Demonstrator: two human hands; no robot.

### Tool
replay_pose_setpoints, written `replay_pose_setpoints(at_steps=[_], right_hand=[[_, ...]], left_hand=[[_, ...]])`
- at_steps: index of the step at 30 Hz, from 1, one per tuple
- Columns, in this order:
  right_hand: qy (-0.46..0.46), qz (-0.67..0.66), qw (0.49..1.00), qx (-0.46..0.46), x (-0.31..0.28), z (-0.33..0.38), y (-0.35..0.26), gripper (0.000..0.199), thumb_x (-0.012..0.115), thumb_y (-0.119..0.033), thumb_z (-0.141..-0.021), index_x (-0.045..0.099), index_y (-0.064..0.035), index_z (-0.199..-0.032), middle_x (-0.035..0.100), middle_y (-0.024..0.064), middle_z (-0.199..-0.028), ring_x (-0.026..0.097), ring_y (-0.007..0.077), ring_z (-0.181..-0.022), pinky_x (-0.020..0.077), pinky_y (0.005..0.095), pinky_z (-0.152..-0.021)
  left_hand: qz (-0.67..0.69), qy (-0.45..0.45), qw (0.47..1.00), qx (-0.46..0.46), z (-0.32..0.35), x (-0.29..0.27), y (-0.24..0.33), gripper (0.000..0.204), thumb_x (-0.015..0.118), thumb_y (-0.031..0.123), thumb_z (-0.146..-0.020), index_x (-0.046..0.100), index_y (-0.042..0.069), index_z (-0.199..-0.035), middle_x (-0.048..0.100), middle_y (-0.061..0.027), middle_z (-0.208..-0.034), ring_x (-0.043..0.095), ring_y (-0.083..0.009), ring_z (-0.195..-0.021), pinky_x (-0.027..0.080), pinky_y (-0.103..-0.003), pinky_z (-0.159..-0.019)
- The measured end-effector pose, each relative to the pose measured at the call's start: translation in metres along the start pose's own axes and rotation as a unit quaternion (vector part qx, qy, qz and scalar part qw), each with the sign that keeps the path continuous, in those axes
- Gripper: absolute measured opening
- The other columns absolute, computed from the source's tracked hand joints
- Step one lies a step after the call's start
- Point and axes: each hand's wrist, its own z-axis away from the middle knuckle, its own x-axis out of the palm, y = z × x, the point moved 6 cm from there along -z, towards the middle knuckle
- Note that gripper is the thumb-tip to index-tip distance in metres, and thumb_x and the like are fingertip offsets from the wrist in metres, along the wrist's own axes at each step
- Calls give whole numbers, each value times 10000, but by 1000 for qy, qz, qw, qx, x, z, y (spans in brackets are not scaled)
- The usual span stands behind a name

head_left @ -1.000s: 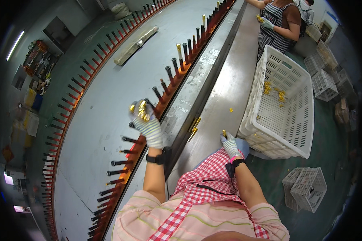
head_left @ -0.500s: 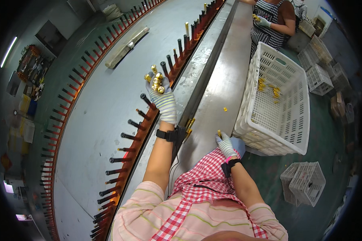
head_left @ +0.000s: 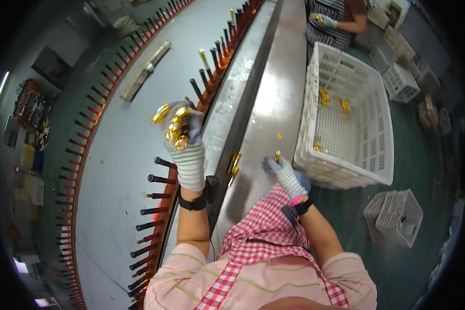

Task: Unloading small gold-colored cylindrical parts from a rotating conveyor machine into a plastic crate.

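"So, what's the left hand [head_left: 187,147] up to?"

"Loaded! Its gloved fingers curl round a bunch of shiny gold pieces [head_left: 177,127], one poking out on the far left of the grip. (Blur hides just how tightly they close.)"

"And the row of pegs [head_left: 161,180]?"

"Runs right by that grip, near side and far side. Whether the glove touches one, I can't tell."

"Now the right hand [head_left: 287,173]?"

"Lower and over to the right, nearly closed, a single gold piece [head_left: 277,155] apparently pinched upright at the fingertips. Left of that pinch, a few gold sticks [head_left: 234,166] lie on the metal bench [head_left: 253,139]; just right, the white crate [head_left: 391,150], more gold bits [head_left: 344,106] inside."

"Which step, then?"

"Collecting along the pegs, I'd judge, left hand gathering, right hand minding its one piece."

"And what does the next move call for?"

"A snug left palm, I'd say, fingertips free enough for that outlying piece, and knuckles clear of the pegs."
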Motion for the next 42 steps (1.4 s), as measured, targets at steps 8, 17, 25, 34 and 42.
replay_pose_setpoints(at_steps=[8, 17, 25, 34, 42], right_hand=[[-38, -128, 989, -64, 43, 45, -132, 404, 478, -375, -966, 547, -35, -1175, 586, -7, -993, 512, 52, -784, 423, 202, -683], [-7, -138, 990, -43, 10, 65, -124, 426, 566, -248, -930, 469, -46, -1291, 546, 5, -1084, 510, 100, -973, 425, 253, -841], [-214, 112, 970, -22, -8, 61, -144, 550, 711, -262, -803, 506, -48, -1266, 584, 47, -1206, 532, 151, -1102, 396, 297, -964], [-178, -42, 981, 62, -18, 43, -197, 551, 712, -182, -805, 476, -47, -1284, 567, 43, -1197, 532, 158, -1087, 415, 313, -960], [-135, -323, 925, 145, -67, 7, -138, 593, 774, -214, -705, 459, -102, -1196, 522, -3, -1005, 518, 128, -913, 418, 296, -830]], left_hand=[[437, -354, 734, -380, 116, 105, 68, 377, 610, 71, -887, 493, 27, -1242, 603, -30, -1021, 568, -96, -915, 472, -242, -796], [450, -379, 628, -510, 121, 138, 79, 488, 598, 117, -889, 433, 55, -1345, 576, -16, -1062, 548, -99, -929, 449, -241, -830], [347, -538, 685, -347, 127, 152, 89, 764, 738, 215, -727, 362, 41, -1369, 362, -166, -1392, 404, -291, -1264, 353, -372, -1033], [295, -364, 835, -290, 65, 182, 109, 1166, 849, 465, -540, 237, 22, -1428, 337, -204, -1372, 362, -327, -1282, 383, -399, -1009], [127, -496, 823, -245, 34, 203, 72, 1141, 835, 320, -546, 207, -35, -1431, 316, -202, -1435, 278, -281, -1357, 214, -394, -1114]])
